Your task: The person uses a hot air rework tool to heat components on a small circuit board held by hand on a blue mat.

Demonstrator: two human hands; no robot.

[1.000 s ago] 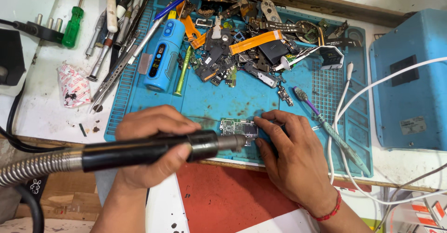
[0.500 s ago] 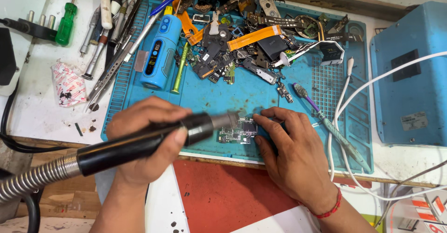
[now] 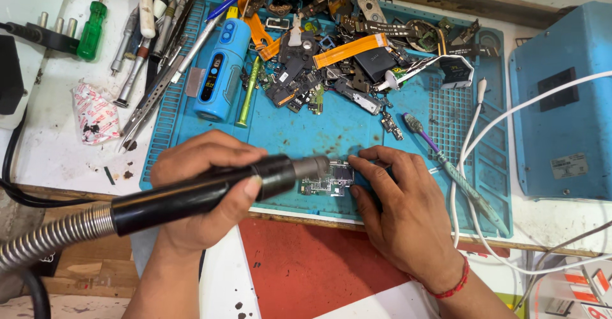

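- Left hand (image 3: 204,194) was wrapped tight round a black rotary handpiece (image 3: 210,191), tip touching the small circuit board (image 3: 328,184).
- Right hand (image 3: 405,214) had fingers together, pinning the board flat.
- Board sat at the blue mat (image 3: 299,131)'s near edge on the bench, w/ a toothbrush (image 3: 456,172) just right.

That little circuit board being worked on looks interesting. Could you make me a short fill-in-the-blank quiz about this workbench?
1. The left hand grips a black rotary tool fed by a flexible ____ hose.
2. The right hand presses a small circuit board onto a ____ work mat.
3. The screwdriver at the far left has a ____ handle.
4. The right wrist wears a ____ thread bracelet.

Missing words: metal; blue; green; red
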